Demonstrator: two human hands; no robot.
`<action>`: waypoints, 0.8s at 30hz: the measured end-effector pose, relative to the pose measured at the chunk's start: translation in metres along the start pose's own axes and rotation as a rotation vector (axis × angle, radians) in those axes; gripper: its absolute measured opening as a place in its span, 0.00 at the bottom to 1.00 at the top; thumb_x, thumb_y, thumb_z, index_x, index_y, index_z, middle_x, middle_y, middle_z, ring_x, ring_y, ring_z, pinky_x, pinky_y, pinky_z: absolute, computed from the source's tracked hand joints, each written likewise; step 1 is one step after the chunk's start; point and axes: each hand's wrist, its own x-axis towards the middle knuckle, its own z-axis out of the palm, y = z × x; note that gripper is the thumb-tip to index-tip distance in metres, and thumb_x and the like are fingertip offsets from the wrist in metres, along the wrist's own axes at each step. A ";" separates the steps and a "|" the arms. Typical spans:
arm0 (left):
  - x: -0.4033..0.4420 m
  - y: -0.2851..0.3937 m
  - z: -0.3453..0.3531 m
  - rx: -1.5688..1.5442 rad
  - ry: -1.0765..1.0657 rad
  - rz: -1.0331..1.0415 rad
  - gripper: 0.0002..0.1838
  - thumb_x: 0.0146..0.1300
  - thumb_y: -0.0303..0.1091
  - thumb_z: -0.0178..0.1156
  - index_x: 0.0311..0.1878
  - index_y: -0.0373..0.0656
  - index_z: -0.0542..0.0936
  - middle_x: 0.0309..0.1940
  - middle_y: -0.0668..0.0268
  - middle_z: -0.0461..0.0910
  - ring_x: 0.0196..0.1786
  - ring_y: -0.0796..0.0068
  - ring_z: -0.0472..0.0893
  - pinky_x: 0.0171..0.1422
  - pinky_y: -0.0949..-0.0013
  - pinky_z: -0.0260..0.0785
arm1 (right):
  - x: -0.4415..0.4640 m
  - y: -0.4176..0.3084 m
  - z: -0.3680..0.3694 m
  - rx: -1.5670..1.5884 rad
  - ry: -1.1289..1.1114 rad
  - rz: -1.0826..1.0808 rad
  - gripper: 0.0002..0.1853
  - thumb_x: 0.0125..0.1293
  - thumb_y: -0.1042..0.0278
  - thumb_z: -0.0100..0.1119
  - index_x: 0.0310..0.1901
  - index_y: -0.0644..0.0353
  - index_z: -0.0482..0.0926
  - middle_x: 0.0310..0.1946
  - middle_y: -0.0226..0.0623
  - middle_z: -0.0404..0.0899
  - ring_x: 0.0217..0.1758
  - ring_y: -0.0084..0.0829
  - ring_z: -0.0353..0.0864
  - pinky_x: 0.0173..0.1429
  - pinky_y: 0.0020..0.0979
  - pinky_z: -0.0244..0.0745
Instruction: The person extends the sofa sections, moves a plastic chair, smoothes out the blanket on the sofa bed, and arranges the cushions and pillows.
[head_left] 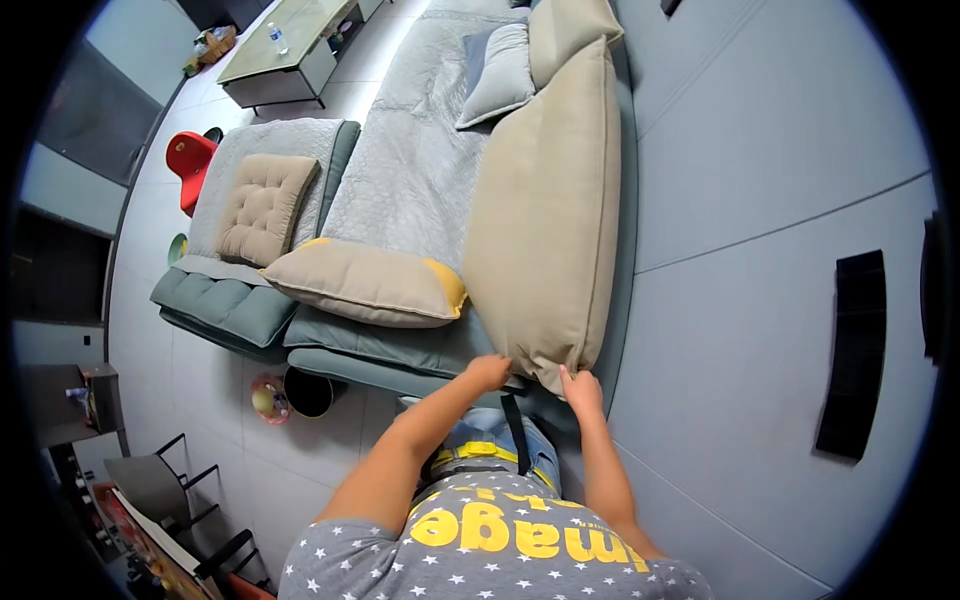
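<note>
A long beige cushion (545,200) lies along the wall side of the sofa, its near end bunched into creases. My left hand (489,372) is closed on the left corner of that end. On the right corner, my right hand (580,388) pinches the fabric, thumb on top. Left of the long cushion, a beige pillow with yellow corners (365,284) rests on the green sofa arm (370,345). A grey quilted cover (410,170) is spread over the seat.
A tufted cushion (265,208) and a grey pillow (500,76) lie on the sofa. The wall (740,240) runs close on my right. A black bin (308,393), a red chair (190,165), a coffee table (275,55) and an armchair (150,487) stand to the left.
</note>
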 end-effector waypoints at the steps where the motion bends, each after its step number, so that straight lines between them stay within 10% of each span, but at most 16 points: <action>1: -0.019 -0.013 0.011 -0.104 0.011 -0.050 0.16 0.57 0.39 0.53 0.47 0.43 0.75 0.40 0.54 0.79 0.44 0.54 0.78 0.47 0.57 0.71 | -0.007 0.001 0.002 0.009 0.054 0.004 0.33 0.60 0.38 0.49 0.32 0.70 0.81 0.34 0.61 0.78 0.41 0.56 0.78 0.45 0.47 0.73; 6: -0.106 -0.057 0.009 -0.451 0.180 -0.332 0.15 0.57 0.33 0.49 0.48 0.43 0.73 0.41 0.51 0.78 0.46 0.51 0.77 0.49 0.55 0.69 | -0.039 -0.027 -0.031 -0.313 -0.113 -0.131 0.30 0.59 0.40 0.50 0.29 0.67 0.81 0.31 0.54 0.80 0.38 0.52 0.80 0.42 0.46 0.74; 11: -0.136 -0.086 -0.018 -0.510 0.519 -0.481 0.14 0.60 0.29 0.52 0.51 0.43 0.71 0.42 0.54 0.79 0.43 0.56 0.79 0.47 0.61 0.70 | -0.036 -0.113 -0.017 -0.353 0.017 -0.760 0.18 0.63 0.56 0.49 0.31 0.65 0.80 0.26 0.51 0.79 0.33 0.53 0.79 0.38 0.48 0.73; 18: -0.186 -0.103 -0.033 -0.758 0.750 -0.566 0.16 0.60 0.29 0.50 0.52 0.42 0.72 0.44 0.53 0.79 0.48 0.53 0.77 0.52 0.59 0.68 | 0.010 -0.244 0.112 -0.288 0.078 -1.208 0.24 0.55 0.68 0.59 0.54 0.61 0.67 0.52 0.51 0.71 0.54 0.46 0.72 0.50 0.41 0.72; 20: -0.204 -0.115 -0.020 -0.809 0.754 -0.553 0.15 0.60 0.30 0.50 0.52 0.42 0.72 0.43 0.53 0.79 0.48 0.53 0.78 0.52 0.60 0.69 | 0.022 -0.270 0.143 -0.432 0.095 -1.113 0.33 0.50 0.63 0.66 0.59 0.58 0.65 0.60 0.49 0.64 0.62 0.46 0.65 0.57 0.42 0.69; 24: -0.254 -0.141 0.017 -0.830 0.759 -0.627 0.15 0.61 0.30 0.51 0.51 0.43 0.71 0.42 0.55 0.80 0.47 0.56 0.79 0.50 0.62 0.70 | 0.083 -0.275 0.218 -0.694 0.255 -0.776 0.27 0.63 0.64 0.49 0.65 0.55 0.60 0.63 0.50 0.60 0.63 0.49 0.63 0.59 0.52 0.64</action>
